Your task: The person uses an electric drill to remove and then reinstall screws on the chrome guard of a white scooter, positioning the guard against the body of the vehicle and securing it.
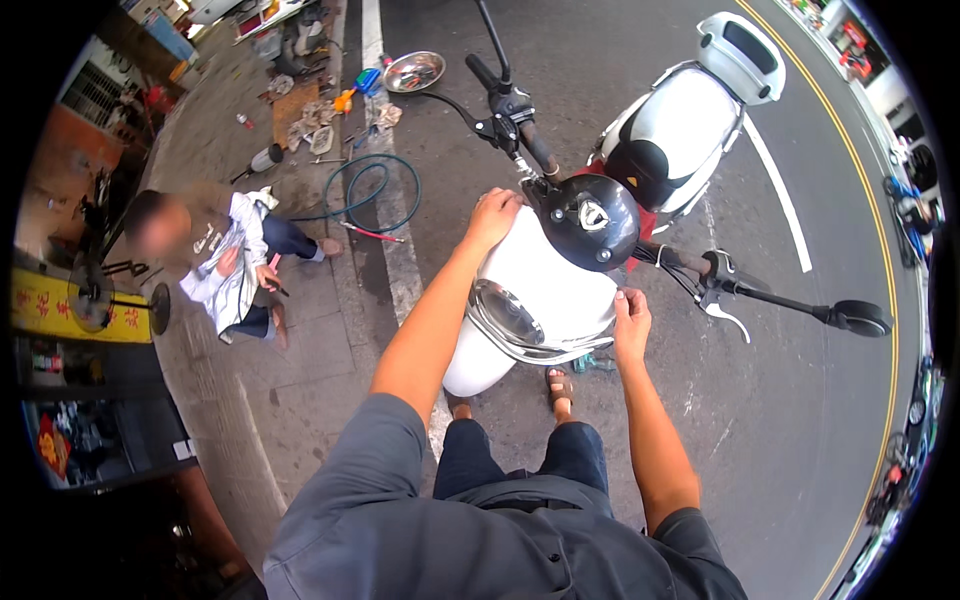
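Observation:
Directly in front of me is a scooter's white front panel (545, 265), with a round headlight (508, 310) set in it. My left hand (492, 216) grips its upper left edge, fingers curled over the rim. At its right edge my right hand (631, 318) is closed, thumb and fingers pinching the side; the fingertips are partly hidden. A round black cover (590, 222) with a silver emblem sits just beyond the panel. The handlebar (540, 150) is exposed on both sides, its cables and a brake lever (727, 322) showing.
A second white scooter (680, 125) stands close beyond. To the left, a person (235, 260) sits low on the pavement near a coiled green hose (372, 190). Farther off lie a metal bowl (414, 72) and scattered parts. A mirror (860, 318) sticks out at right.

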